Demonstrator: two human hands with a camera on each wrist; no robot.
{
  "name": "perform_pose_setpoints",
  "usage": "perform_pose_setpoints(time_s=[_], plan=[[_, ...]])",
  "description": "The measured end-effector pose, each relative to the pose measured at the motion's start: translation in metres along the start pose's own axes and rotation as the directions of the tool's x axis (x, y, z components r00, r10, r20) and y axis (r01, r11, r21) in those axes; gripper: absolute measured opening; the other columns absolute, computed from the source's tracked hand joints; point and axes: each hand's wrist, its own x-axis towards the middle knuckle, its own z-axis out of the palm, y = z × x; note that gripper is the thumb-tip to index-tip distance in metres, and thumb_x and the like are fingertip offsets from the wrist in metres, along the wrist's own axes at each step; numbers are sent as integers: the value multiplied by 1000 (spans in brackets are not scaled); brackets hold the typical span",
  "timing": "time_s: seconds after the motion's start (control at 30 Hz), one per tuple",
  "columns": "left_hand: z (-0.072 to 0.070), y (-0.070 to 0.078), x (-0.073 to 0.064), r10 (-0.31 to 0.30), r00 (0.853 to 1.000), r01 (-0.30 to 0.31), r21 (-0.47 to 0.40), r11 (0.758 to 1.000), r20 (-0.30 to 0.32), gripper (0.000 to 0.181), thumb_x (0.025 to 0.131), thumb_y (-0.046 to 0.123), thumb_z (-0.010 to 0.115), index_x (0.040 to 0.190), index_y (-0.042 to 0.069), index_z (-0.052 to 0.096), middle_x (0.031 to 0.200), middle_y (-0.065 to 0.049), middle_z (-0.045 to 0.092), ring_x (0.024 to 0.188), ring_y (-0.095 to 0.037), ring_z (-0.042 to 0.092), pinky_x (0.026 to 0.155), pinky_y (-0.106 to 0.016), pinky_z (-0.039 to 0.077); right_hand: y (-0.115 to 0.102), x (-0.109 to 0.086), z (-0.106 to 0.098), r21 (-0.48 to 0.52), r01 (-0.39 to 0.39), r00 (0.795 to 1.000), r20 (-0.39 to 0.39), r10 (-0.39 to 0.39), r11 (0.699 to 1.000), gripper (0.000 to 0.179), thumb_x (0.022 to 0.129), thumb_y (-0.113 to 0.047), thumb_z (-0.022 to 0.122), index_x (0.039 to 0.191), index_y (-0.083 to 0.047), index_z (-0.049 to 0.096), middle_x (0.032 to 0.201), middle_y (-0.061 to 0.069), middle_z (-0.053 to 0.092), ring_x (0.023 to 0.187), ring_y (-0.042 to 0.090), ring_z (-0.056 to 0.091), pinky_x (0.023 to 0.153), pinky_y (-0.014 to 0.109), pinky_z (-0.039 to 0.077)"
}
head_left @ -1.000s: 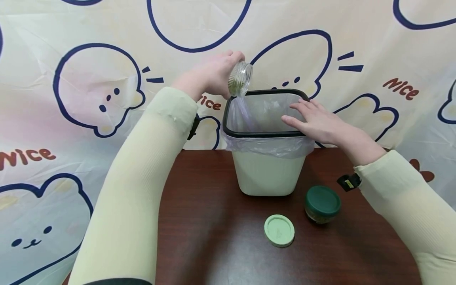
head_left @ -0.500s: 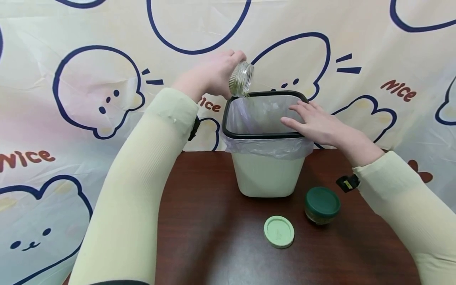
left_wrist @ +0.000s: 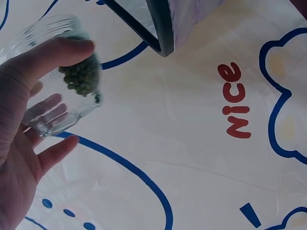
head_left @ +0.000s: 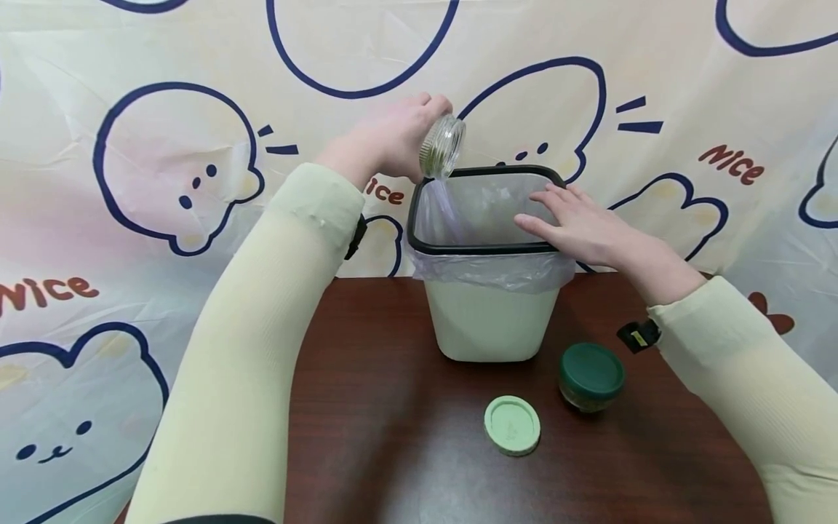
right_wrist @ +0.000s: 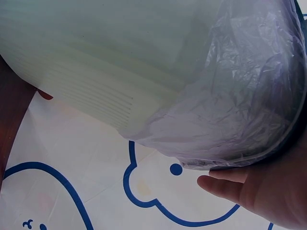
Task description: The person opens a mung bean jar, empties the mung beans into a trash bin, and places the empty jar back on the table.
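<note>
My left hand (head_left: 399, 138) grips a clear glass jar (head_left: 442, 148), tilted mouth down over the left rim of the bin (head_left: 494, 320). Small round green beans (left_wrist: 81, 76), like mung beans, lie inside the jar in the left wrist view. A translucent lilac bin liner (head_left: 491, 271) hangs over the bin's black rim. On the right side of that rim rests my right hand (head_left: 579, 222), its fingers extended. In the right wrist view, straight fingers (right_wrist: 220, 188) show beside the liner's edge. What lies at the bin's bottom is hidden.
A pale green lid (head_left: 513, 426) lies on the dark wooden table (head_left: 366, 378) in front of the bin. To its right stands a jar with a dark green lid (head_left: 592, 377). A cartoon-printed cloth (head_left: 196, 291) hangs behind.
Half a second ago some beans showed at the tilted jar's mouth; now none show there in the head view. Both hands stay almost where they were.
</note>
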Motion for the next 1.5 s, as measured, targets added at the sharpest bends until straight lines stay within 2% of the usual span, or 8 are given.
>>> perform_pose_setpoints(time_s=[0.13,0.37,0.53,0.77,0.97,1.17,1.37,1.5], plan=[[-3,0,1,11,999,-11,1,1000,-33,95,66,5,83,145,7,30,137,-17,43,122,-32,44,101,-45,40,0,1,-2,2,4,1000,0,-4,1000,86,95,-67,31,152,-3,25,158,24,8,144,41,-2,111,61,5],[-5,1,2,7,1000,-6,46,999,-19,96,67,8,83,147,10,29,137,-15,44,122,-31,44,100,-45,41,0,1,-1,1,6,1000,-1,-6,1000,86,95,-67,32,152,-3,25,158,24,9,144,41,-1,112,61,6],[-7,3,3,-3,998,6,58,998,-56,96,68,13,85,147,12,30,137,-14,45,121,-30,47,97,-48,44,0,2,-1,1,4,1000,4,-4,1000,86,95,-67,32,152,-3,26,158,24,9,144,41,-1,112,61,6],[-5,6,6,25,1000,-23,82,996,-15,94,67,9,83,146,11,31,137,-15,46,122,-33,44,101,-46,40,1,2,-2,0,3,1000,2,-3,1000,85,96,-66,32,152,-2,26,158,25,9,144,42,-1,111,61,6],[-1,5,6,34,999,-33,102,994,-5,93,66,10,84,144,10,34,134,-15,47,121,-33,46,100,-48,41,3,2,-2,-3,-3,1000,1,3,1000,85,96,-66,32,152,-3,25,158,25,8,144,42,-2,111,62,5],[-1,3,6,37,998,-35,64,997,-41,95,66,6,84,145,10,32,136,-15,45,122,-32,45,100,-47,41,4,2,-1,-5,6,1000,-1,-6,1000,84,96,-65,32,152,-3,25,158,25,8,144,42,-1,111,62,6],[1,3,5,62,997,-57,116,992,-35,90,66,11,84,142,10,36,134,-15,48,122,-34,45,100,-49,40,3,2,-1,-3,2,1000,-1,-2,1000,85,96,-66,32,152,-3,25,158,25,8,144,42,-1,111,61,6],[1,3,4,65,997,-61,116,991,-37,91,66,10,83,143,9,35,134,-16,47,122,-34,45,99,-50,41,4,2,-1,-3,2,1000,3,-2,1000,85,96,-66,31,152,-2,25,158,25,8,144,42,-2,111,62,5]])
